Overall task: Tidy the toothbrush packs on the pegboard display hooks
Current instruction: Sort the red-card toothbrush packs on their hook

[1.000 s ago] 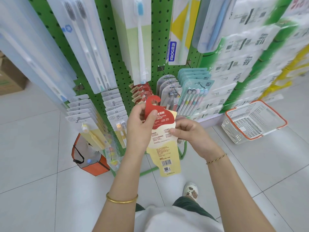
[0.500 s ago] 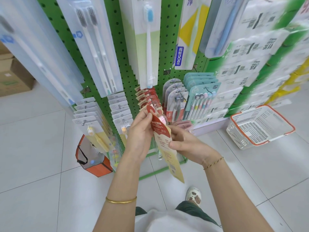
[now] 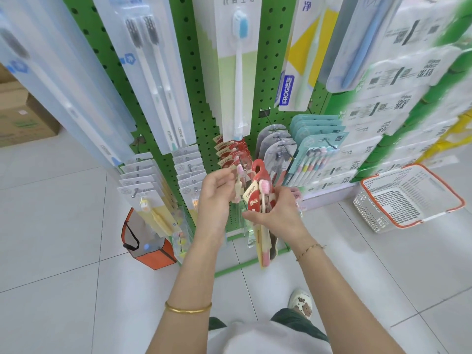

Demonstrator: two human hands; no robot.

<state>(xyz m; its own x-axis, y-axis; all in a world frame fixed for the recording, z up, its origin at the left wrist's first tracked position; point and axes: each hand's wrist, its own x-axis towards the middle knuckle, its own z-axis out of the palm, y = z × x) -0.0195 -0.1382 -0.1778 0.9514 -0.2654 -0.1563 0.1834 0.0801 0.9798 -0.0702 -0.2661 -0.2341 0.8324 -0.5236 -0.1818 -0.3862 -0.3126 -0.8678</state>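
Grips red toothbrush pack (image 3: 258, 186) in right hand (image 3: 274, 213), hiding its middle; curls left hand (image 3: 215, 195) against hanging packs (image 3: 229, 152), hold unclear.

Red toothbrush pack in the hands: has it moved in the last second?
Yes. The red pack has turned from back-facing to front-facing and shifted slightly right of the red packs on the hook; only the right hand grips it now.

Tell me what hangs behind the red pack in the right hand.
Behind the red pack that the right hand grips: grey packs hanging on the green pegboard. The pack and hand cover their lower parts.
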